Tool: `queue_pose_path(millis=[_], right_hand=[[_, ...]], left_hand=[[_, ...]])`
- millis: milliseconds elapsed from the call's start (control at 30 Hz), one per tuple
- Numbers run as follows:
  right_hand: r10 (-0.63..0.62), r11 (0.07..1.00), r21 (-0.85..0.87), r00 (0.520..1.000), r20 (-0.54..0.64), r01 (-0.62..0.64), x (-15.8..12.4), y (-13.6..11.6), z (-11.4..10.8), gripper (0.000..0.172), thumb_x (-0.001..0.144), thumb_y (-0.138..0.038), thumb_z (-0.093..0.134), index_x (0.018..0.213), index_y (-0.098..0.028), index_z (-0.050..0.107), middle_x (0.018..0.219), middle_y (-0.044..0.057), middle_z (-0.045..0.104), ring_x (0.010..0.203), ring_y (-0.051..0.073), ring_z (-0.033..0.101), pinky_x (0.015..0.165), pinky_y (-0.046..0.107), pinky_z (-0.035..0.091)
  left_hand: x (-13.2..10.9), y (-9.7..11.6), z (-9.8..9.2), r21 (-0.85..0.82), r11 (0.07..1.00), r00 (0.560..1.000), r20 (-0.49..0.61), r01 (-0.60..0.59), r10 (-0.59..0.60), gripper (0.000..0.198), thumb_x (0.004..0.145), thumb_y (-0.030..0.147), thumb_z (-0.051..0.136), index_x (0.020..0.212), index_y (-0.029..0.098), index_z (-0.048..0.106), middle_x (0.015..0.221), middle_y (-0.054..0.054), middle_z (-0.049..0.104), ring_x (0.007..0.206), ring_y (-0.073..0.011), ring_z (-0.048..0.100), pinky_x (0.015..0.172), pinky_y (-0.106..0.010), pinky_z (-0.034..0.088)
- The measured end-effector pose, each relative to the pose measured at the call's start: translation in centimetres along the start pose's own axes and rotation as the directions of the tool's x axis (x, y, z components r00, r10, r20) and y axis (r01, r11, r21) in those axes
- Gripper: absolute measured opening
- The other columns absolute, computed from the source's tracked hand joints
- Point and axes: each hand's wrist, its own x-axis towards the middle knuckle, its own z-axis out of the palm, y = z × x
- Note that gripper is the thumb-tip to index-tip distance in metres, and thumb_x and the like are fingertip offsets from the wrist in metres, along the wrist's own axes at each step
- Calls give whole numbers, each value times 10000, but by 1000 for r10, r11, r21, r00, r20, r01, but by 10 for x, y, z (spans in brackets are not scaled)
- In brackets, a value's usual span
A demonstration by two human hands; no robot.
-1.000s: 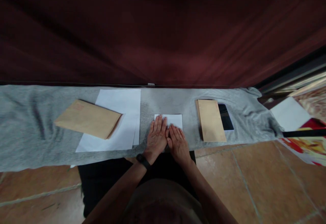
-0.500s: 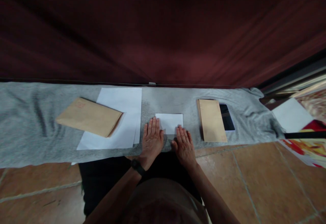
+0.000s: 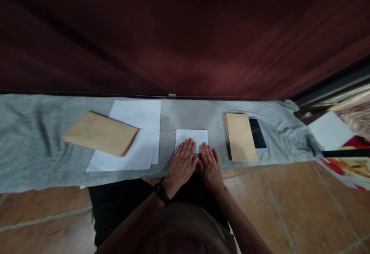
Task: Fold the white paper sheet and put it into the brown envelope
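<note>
A small white sheet of paper (image 3: 185, 135), apparently folded, lies on the grey cloth in front of me. My left hand (image 3: 182, 163) rests flat on its near part, fingers stretched out and pointing away from me. Just beside it, my right hand (image 3: 211, 167) lies palm down with fingers extended, their tips at the paper's near right corner. The thumbs almost meet. Both hands cover the paper's near edge, and neither grips anything.
To the left, a stack of brown envelopes (image 3: 101, 133) lies partly over larger white sheets (image 3: 135, 113). More brown envelopes (image 3: 241, 137) lie on the right, overlapping a dark phone or tablet (image 3: 258, 133). A dark red curtain (image 3: 185, 53) hangs behind the grey cloth (image 3: 190, 111).
My left hand has slid right, from the paper's left edge onto its near middle, closer to my right hand. The right hand has hardly moved.
</note>
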Motion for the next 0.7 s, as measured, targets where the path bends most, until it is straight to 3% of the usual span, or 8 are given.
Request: queue_pose_path(millis=[200, 300, 367, 533, 700], right_hand=[[16, 992, 123, 998, -68, -8, 3, 12, -1, 470, 1074, -255, 348, 1537, -199, 407, 1546, 97, 494, 1450, 229, 432, 1214, 503, 309], [31, 989, 144, 991, -133, -12, 11, 14, -1, 442, 1068, -260, 366, 1485, -165, 477, 1486, 116, 560, 1437, 233, 448, 1212, 507, 322], [29, 990, 140, 991, -129, -11, 21, 11, -1, 455, 1069, -263, 352, 1485, -125, 475, 1494, 139, 547, 1452, 235, 428, 1213, 495, 327], [13, 995, 98, 1000, 11, -14, 53, -4, 5, 516, 1077, -309, 303, 1538, -100, 402, 1564, 136, 460, 1481, 230, 380, 1225, 454, 302], [54, 998, 31, 999, 6, -54, 65, -5, 13, 531, 1079, -344, 308, 1553, -118, 386, 1597, 124, 407, 1507, 241, 330, 1237, 458, 260]], left_hand=[[17, -8, 3, 5, 1000, 1000, 23, -17, 17, 566, 1038, 299, 336, 1574, 120, 314, 1657, -92, 288, 1554, -206, 195, 1284, -427, 198], [23, -10, 5, 14, 1000, 999, 25, -21, 21, 570, 1030, 279, 344, 1580, 134, 306, 1661, -86, 282, 1555, -209, 195, 1285, -433, 190], [24, -11, 7, 26, 999, 999, 33, -19, 18, 577, 1021, 251, 346, 1584, 132, 297, 1662, -90, 281, 1555, -213, 194, 1284, -436, 188], [27, -13, 11, 43, 998, 998, 44, -44, 42, 621, 990, 179, 354, 1595, 96, 243, 1656, -125, 293, 1551, -219, 210, 1275, -436, 212], [31, -18, 11, 35, 999, 1000, 11, -23, 23, 610, 990, 176, 335, 1590, 93, 259, 1655, -130, 290, 1548, -216, 224, 1274, -444, 217]])
